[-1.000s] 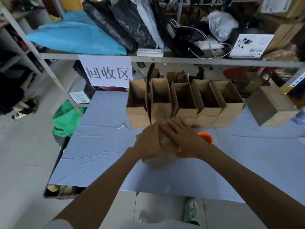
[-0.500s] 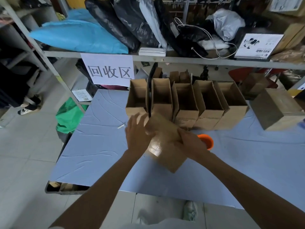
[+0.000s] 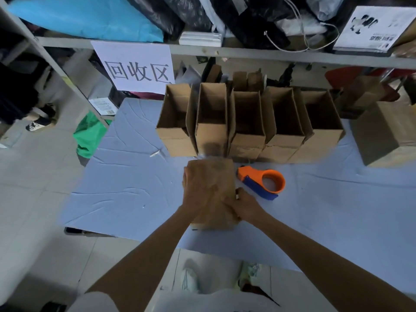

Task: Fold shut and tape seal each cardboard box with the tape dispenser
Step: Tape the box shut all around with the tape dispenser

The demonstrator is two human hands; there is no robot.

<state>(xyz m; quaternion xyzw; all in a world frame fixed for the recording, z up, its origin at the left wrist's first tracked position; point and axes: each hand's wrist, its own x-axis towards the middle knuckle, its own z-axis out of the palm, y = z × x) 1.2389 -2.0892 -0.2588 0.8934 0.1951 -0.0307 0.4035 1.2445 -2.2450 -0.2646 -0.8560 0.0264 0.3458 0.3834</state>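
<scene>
A closed cardboard box [image 3: 221, 176] lies on the blue-grey table cloth [image 3: 126, 188] in front of me. My left hand [image 3: 199, 184] lies spread on its top and presses down on it. My right hand [image 3: 244, 204] holds the box's near right edge, thumb on top. The orange and blue tape dispenser [image 3: 264, 181] lies on the cloth just right of the box, untouched. Behind them stands a row of several open cardboard boxes [image 3: 245, 122], flaps up.
A closed cardboard box [image 3: 387, 136] sits at the table's right. A metal shelf [image 3: 247, 52] with bags and a paper sign [image 3: 137, 68] runs above the table's far edge. A green bag [image 3: 90, 134] lies on the floor to the left.
The box was tilted up in both hands; now it lies flat on the table. My head has tipped down and the tape dispenser is fully in view.
</scene>
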